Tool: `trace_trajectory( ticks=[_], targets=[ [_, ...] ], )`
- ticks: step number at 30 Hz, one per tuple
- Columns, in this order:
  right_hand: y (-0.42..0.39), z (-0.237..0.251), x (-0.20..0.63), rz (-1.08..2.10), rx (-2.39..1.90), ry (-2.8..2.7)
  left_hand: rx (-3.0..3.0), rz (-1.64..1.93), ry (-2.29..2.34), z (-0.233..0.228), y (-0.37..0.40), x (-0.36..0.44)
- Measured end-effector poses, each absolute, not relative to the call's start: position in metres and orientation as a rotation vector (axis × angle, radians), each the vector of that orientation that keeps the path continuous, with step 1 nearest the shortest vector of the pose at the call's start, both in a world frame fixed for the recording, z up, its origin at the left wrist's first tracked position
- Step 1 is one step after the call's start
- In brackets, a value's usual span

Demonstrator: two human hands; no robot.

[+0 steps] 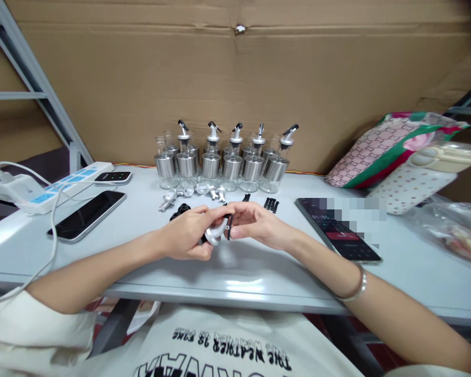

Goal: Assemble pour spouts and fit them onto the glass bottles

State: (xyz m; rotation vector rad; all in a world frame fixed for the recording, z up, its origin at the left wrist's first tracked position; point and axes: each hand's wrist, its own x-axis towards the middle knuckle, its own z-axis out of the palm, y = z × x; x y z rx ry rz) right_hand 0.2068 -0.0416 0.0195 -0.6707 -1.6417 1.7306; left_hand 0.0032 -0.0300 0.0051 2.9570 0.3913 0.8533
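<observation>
The left hand [188, 233] is gripping a silver spout [215, 234] just above the table [239, 277], while the right hand [255, 224] is pinching a black stopper [229, 226] against it. Judging by this, keeping the stopper square to the spout's opening is helping it seat cleanly. Behind, glass bottles [223, 165] are standing in a row, apparently empty, some already wearing spouts

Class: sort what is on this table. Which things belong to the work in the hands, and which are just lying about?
In use: left hand and right hand on a silver pourer spout; loose spouts; black stoppers; dispenser bottles.

Lying about: phone; power strip; patterned bag.
</observation>
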Motion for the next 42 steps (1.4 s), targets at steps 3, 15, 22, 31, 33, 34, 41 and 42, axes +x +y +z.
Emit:
trace_trajectory(
  ticks=[3, 15, 22, 31, 33, 34, 41, 42],
  targets=[
    [-0.0437, 0.0193, 0.2043, 1.689, -0.675, -1.645, 2.966, 0.810, 0.401, 0.0039, -0.0287, 0.0024],
    [-0.0407, 0.0234, 0.2102, 1.746, -0.615, -1.731, 3.025, 0.726, 0.397, 0.0086, -0.0309, 0.0028],
    [-0.0415, 0.0236, 0.2090, 1.728, -0.664, -1.715, 3.065, 0.750, 0.373, 0.0076, -0.0302, 0.0020],
    [-0.0430, 0.0262, 0.2114, 1.813, -0.558, -1.772, 3.126, 0.699, 0.344, 0.0045, -0.0267, 0.0006],
    [-0.0439, 0.0252, 0.2112, 1.824, -0.531, -1.747, 3.101, 0.721, 0.368, 0.0052, -0.0271, 0.0008],
    [-0.0445, 0.0246, 0.2108, 1.831, -0.519, -1.733, 3.089, 0.734, 0.383, 0.0058, -0.0275, 0.0010],
    [-0.0464, 0.0219, 0.2047, 1.826, -0.490, -1.673, 3.035, 0.843, 0.461, 0.0075, -0.0250, -0.0002],
    [-0.0461, 0.0216, 0.2042, 1.819, -0.488, -1.664, 3.028, 0.846, 0.490, 0.0074, -0.0236, -0.0008]
  ],
)
